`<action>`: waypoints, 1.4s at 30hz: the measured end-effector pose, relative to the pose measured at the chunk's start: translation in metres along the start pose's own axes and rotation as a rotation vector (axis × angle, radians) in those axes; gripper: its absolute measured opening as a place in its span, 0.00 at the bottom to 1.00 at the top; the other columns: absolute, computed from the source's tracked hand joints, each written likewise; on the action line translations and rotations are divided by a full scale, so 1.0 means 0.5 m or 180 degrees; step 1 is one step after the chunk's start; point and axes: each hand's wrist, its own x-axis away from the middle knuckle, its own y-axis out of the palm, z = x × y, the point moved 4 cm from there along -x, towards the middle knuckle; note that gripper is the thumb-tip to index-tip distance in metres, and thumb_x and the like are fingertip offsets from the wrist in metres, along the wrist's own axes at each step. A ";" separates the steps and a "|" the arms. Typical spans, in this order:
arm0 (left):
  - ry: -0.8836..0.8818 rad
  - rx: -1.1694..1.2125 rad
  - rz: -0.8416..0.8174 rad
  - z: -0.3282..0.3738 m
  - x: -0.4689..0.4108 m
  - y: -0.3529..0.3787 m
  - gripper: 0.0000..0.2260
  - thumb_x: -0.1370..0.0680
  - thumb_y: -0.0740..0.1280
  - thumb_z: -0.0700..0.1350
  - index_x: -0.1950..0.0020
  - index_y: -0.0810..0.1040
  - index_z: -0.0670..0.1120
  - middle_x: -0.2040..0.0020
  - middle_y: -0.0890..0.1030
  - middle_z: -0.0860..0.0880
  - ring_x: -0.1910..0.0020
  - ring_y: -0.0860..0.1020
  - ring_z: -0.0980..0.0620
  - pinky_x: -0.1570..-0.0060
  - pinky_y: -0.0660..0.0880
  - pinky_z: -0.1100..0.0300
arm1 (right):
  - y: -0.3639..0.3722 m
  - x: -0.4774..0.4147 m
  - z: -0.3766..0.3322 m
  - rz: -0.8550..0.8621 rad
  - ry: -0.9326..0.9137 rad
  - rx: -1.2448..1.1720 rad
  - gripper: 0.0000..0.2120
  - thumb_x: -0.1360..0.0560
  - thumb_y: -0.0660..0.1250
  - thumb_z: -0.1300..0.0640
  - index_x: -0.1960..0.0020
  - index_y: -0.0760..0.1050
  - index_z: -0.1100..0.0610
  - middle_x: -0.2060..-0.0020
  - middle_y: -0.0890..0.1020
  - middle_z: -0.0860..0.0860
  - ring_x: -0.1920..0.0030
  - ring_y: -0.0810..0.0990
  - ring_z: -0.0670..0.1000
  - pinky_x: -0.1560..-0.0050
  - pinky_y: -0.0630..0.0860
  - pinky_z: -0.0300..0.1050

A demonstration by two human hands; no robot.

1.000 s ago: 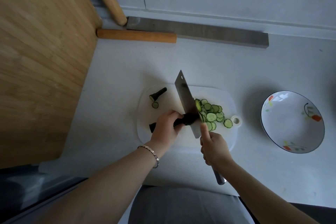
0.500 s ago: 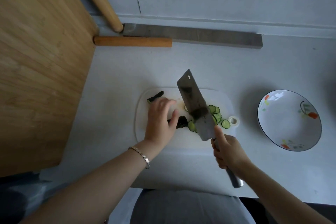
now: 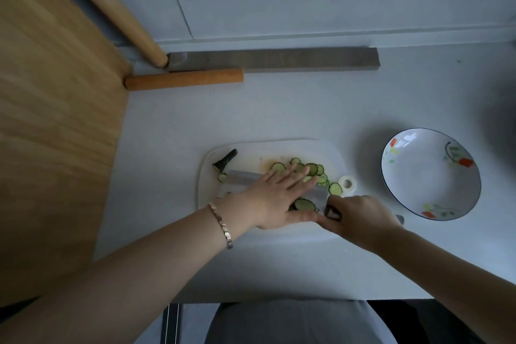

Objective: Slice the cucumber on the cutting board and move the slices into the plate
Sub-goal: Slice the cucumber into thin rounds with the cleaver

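The left hand (image 3: 275, 195) lies flat, fingers straight, over the slices (image 3: 311, 168) and the knife (image 3: 243, 176) on the board (image 3: 279, 148). The right hand (image 3: 360, 215) grasps the knife handle, near the plate (image 3: 430, 176).

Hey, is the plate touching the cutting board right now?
Apart. The head view shows a strip of bare counter between the cutting board and the plate.

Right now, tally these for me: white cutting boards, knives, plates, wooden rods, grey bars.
White cutting board: 1
Knife: 1
Plate: 1
Wooden rods: 2
Grey bar: 1
Total: 6
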 end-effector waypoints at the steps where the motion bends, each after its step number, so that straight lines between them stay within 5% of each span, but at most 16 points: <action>1: -0.0013 0.0128 -0.0104 0.001 -0.005 0.003 0.31 0.23 0.47 0.64 0.27 0.37 0.55 0.25 0.35 0.53 0.27 0.33 0.53 0.27 0.38 0.49 | 0.002 0.000 0.001 -0.0081 -0.0058 0.0070 0.28 0.29 0.47 0.28 0.57 0.64 0.52 0.57 0.83 0.52 0.53 0.81 0.57 0.63 0.61 0.43; 6: -0.0158 0.0569 -0.0175 -0.020 -0.041 -0.001 0.29 0.22 0.49 0.62 0.27 0.38 0.59 0.25 0.34 0.53 0.28 0.31 0.55 0.28 0.35 0.49 | -0.005 -0.003 0.011 -0.0084 -0.0214 0.0237 0.27 0.28 0.51 0.30 0.51 0.71 0.52 0.54 0.83 0.50 0.50 0.81 0.57 0.62 0.63 0.43; 11: -0.0177 0.0610 -0.0050 -0.045 -0.072 -0.011 0.27 0.22 0.49 0.62 0.28 0.40 0.61 0.25 0.35 0.53 0.28 0.31 0.55 0.29 0.33 0.50 | 0.001 -0.001 0.028 0.1016 -0.0708 0.0275 0.31 0.29 0.47 0.31 0.73 0.70 0.54 0.83 0.73 0.48 0.83 0.73 0.52 0.77 0.55 0.35; 21: -0.0401 0.0421 0.0259 -0.091 -0.127 -0.016 0.23 0.20 0.44 0.58 0.26 0.43 0.57 0.24 0.41 0.50 0.26 0.36 0.52 0.29 0.37 0.46 | -0.022 0.046 0.070 0.1270 -0.1083 0.0096 0.35 0.23 0.43 0.33 0.74 0.71 0.54 0.83 0.70 0.48 0.84 0.70 0.52 0.82 0.60 0.34; 26: -0.0443 0.0902 0.1199 -0.097 -0.078 -0.091 0.19 0.19 0.54 0.50 0.29 0.62 0.47 0.25 0.59 0.46 0.25 0.53 0.48 0.28 0.50 0.50 | -0.021 0.052 0.086 0.1091 -0.0782 0.0137 0.36 0.24 0.41 0.32 0.74 0.70 0.54 0.84 0.69 0.47 0.85 0.70 0.50 0.78 0.54 0.35; 29: -0.0583 0.1371 0.1697 -0.105 -0.012 -0.128 0.12 0.21 0.60 0.44 0.39 0.75 0.43 0.38 0.77 0.47 0.38 0.73 0.50 0.38 0.65 0.60 | -0.026 0.051 0.072 0.0704 -0.0314 0.0235 0.30 0.25 0.45 0.31 0.69 0.69 0.52 0.79 0.72 0.48 0.77 0.75 0.51 0.75 0.58 0.38; 31: -0.0832 0.1608 0.2215 -0.123 0.043 -0.131 0.10 0.22 0.61 0.41 0.43 0.77 0.43 0.46 0.80 0.47 0.47 0.77 0.51 0.46 0.70 0.61 | -0.005 0.057 0.070 0.0145 0.0375 -0.0345 0.22 0.26 0.56 0.33 0.64 0.67 0.51 0.73 0.71 0.48 0.68 0.73 0.52 0.69 0.62 0.43; 35: -0.1656 0.1699 0.3210 -0.150 0.131 -0.063 0.08 0.24 0.61 0.36 0.46 0.74 0.42 0.51 0.77 0.46 0.55 0.75 0.51 0.53 0.73 0.57 | 0.022 0.063 0.042 -0.0097 0.1212 -0.2257 0.24 0.24 0.61 0.42 0.69 0.65 0.59 0.77 0.66 0.50 0.75 0.62 0.50 0.71 0.61 0.43; 38: -0.1787 0.1841 0.2740 -0.139 0.133 0.023 0.08 0.26 0.65 0.37 0.47 0.74 0.42 0.53 0.76 0.48 0.52 0.76 0.49 0.53 0.74 0.56 | 0.030 0.052 0.019 -0.0491 0.1820 -0.3637 0.25 0.23 0.57 0.41 0.69 0.64 0.58 0.81 0.64 0.48 0.81 0.60 0.47 0.77 0.59 0.35; 42: -0.1350 0.1024 0.1829 -0.114 0.103 0.090 0.23 0.27 0.69 0.49 0.36 0.70 0.43 0.43 0.77 0.45 0.44 0.75 0.46 0.46 0.74 0.52 | 0.027 0.039 -0.004 -0.0911 0.1911 -0.3842 0.26 0.24 0.55 0.38 0.69 0.62 0.57 0.82 0.62 0.48 0.82 0.57 0.48 0.77 0.56 0.35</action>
